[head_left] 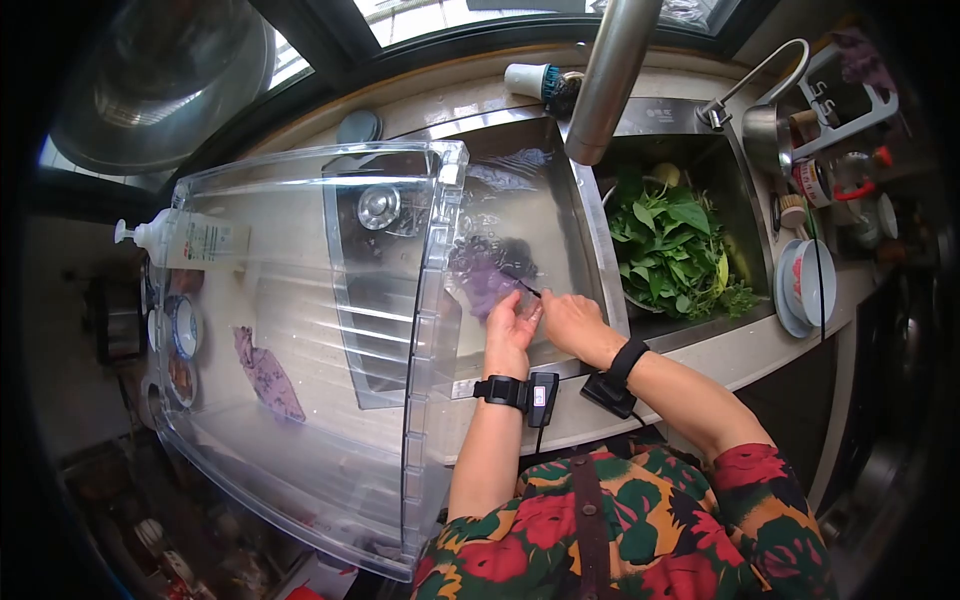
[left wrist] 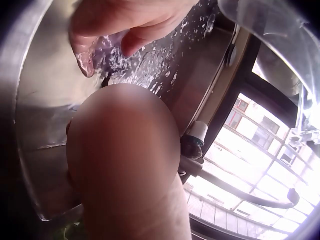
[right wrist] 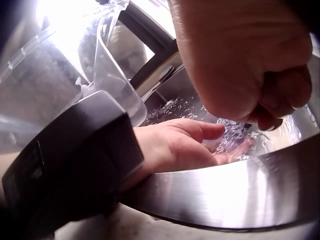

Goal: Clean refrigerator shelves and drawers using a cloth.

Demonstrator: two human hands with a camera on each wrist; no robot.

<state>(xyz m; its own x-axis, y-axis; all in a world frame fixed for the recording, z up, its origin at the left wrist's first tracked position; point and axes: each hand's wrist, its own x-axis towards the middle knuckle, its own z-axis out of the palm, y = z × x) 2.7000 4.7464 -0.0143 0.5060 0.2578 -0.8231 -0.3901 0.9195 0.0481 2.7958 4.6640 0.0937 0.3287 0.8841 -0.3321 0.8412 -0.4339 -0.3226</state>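
Observation:
In the head view my left hand reaches palm up into the water of the sink basin. Its thumb and wet fingers lie on either side of a soft purple cloth-like item, partly under rippling water. Close beside it, my right hand has its fingers curled round a thin dark handle that slants down toward the purple item. The handle's far end is hidden in the water. In the right wrist view the right hand is a fist just above the left hand.
A large clear plastic drawer stands over the left counter and drainer. Leafy greens fill the right basin, and the faucet hangs above the divider. Bowls stand at right, a pump bottle at left.

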